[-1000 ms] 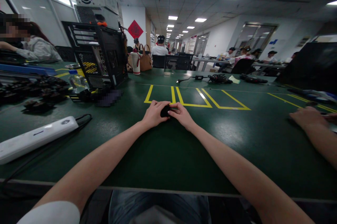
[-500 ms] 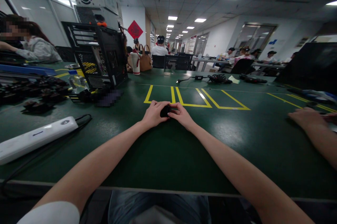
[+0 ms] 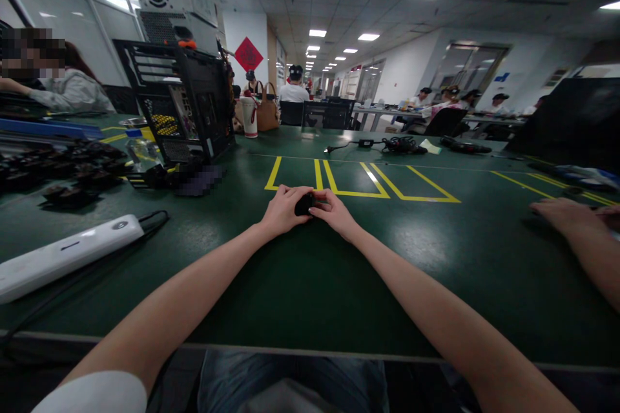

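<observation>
Both of my hands meet over the green table (image 3: 300, 284), just in front of the yellow tape outlines. Between them is a small black rounded object (image 3: 303, 205), whose kind I cannot make out. My left hand (image 3: 281, 209) is closed round its left and top sides. From the right, my right hand (image 3: 334, 212) pinches its edge with thumb and fingers. My fingers cover part of the object.
Left of my arms lies a white power strip (image 3: 72, 254) with a black cable. Behind it are black parts (image 3: 68, 167) and an open computer case (image 3: 186, 99). Coiled black cables (image 3: 400, 145) lie at the back. A co-worker's hand (image 3: 562, 216) rests at the right.
My hands and the black object stay almost still. At the right, the co-worker's hand has shifted slightly.
</observation>
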Demonstrator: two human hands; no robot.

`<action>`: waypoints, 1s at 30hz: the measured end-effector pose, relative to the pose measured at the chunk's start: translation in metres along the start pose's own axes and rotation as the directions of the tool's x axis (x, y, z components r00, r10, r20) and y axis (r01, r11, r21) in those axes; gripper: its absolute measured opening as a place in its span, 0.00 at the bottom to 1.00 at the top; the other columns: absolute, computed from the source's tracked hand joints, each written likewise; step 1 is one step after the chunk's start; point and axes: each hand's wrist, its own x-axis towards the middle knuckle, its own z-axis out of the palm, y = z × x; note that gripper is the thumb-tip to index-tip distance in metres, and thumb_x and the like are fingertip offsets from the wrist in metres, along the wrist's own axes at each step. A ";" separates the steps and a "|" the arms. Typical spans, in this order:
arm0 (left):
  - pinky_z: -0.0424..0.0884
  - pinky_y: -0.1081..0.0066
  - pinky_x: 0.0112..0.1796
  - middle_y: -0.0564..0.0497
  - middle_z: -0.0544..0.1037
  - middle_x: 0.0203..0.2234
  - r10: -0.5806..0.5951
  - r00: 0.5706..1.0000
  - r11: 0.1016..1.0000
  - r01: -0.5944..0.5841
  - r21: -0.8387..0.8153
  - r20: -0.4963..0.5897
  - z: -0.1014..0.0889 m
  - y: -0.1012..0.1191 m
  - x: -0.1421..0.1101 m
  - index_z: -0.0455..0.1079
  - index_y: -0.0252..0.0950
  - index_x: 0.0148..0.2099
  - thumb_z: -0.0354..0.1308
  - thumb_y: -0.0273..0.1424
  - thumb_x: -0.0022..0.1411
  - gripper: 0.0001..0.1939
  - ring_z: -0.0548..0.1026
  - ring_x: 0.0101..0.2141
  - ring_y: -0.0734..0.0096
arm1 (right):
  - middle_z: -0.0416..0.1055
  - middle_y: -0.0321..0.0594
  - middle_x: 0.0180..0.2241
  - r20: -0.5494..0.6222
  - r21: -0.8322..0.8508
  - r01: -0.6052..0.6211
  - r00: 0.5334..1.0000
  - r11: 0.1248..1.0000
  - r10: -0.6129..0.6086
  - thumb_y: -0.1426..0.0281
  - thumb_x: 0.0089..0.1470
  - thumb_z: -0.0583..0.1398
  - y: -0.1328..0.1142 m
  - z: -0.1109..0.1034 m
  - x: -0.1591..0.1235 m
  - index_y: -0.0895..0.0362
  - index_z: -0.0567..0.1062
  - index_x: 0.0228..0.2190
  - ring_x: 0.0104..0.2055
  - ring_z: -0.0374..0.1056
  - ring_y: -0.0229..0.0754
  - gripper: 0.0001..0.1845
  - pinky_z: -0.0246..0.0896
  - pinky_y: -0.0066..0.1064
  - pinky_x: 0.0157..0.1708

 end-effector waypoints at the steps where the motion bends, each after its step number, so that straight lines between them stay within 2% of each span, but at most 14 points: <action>1: 0.63 0.61 0.39 0.51 0.67 0.46 -0.001 1.000 1.000 0.001 0.002 0.000 0.000 0.000 0.000 0.54 0.44 0.53 0.60 0.33 0.47 0.31 0.61 0.42 0.61 | 0.65 0.38 0.41 -0.004 -0.002 0.013 1.000 1.000 -0.013 0.71 0.41 0.60 0.000 0.000 0.000 0.55 0.65 0.38 0.46 0.63 0.40 0.18 0.56 0.38 0.49; 6: 0.63 0.61 0.39 0.51 0.67 0.47 0.004 1.000 1.000 -0.004 0.016 0.001 0.000 -0.001 -0.001 0.54 0.44 0.54 0.60 0.35 0.47 0.31 0.61 0.42 0.60 | 0.65 0.37 0.40 -0.026 -0.037 0.019 0.999 0.999 -0.020 0.70 0.44 0.59 -0.001 0.001 -0.001 0.55 0.66 0.35 0.45 0.63 0.39 0.13 0.56 0.38 0.50; 13: 0.63 0.61 0.38 0.50 0.67 0.47 0.004 1.000 1.000 -0.004 0.013 0.008 -0.002 0.001 -0.001 0.53 0.45 0.54 0.59 0.35 0.48 0.31 0.61 0.42 0.60 | 0.63 0.39 0.44 -0.004 -0.069 -0.002 1.000 0.998 0.002 0.71 0.43 0.59 0.000 -0.002 0.000 0.54 0.65 0.41 0.47 0.62 0.41 0.19 0.54 0.41 0.51; 17: 0.64 0.62 0.38 0.51 0.67 0.46 0.011 1.000 1.000 -0.011 0.016 -0.002 -0.001 0.001 -0.001 0.53 0.44 0.54 0.59 0.35 0.48 0.31 0.61 0.41 0.61 | 0.64 0.38 0.42 0.009 -0.021 0.001 1.000 1.000 -0.001 0.72 0.41 0.61 -0.002 -0.001 -0.001 0.55 0.66 0.38 0.46 0.62 0.41 0.18 0.56 0.39 0.50; 23: 0.63 0.62 0.39 0.51 0.67 0.46 0.013 1.000 1.000 -0.013 0.023 -0.005 0.001 -0.002 -0.001 0.54 0.44 0.53 0.60 0.35 0.47 0.31 0.61 0.42 0.61 | 0.65 0.37 0.39 -0.018 0.037 0.011 1.000 0.999 -0.010 0.71 0.43 0.60 -0.001 0.000 0.000 0.56 0.67 0.35 0.42 0.65 0.38 0.13 0.58 0.37 0.48; 30: 0.63 0.63 0.38 0.52 0.67 0.46 0.013 1.000 1.000 -0.013 0.022 -0.008 0.002 -0.002 -0.001 0.54 0.44 0.54 0.59 0.35 0.47 0.31 0.61 0.41 0.62 | 0.65 0.40 0.43 -0.010 0.011 -0.047 0.999 0.999 0.047 0.71 0.42 0.60 0.000 -0.001 0.002 0.55 0.66 0.39 0.45 0.64 0.41 0.19 0.56 0.40 0.49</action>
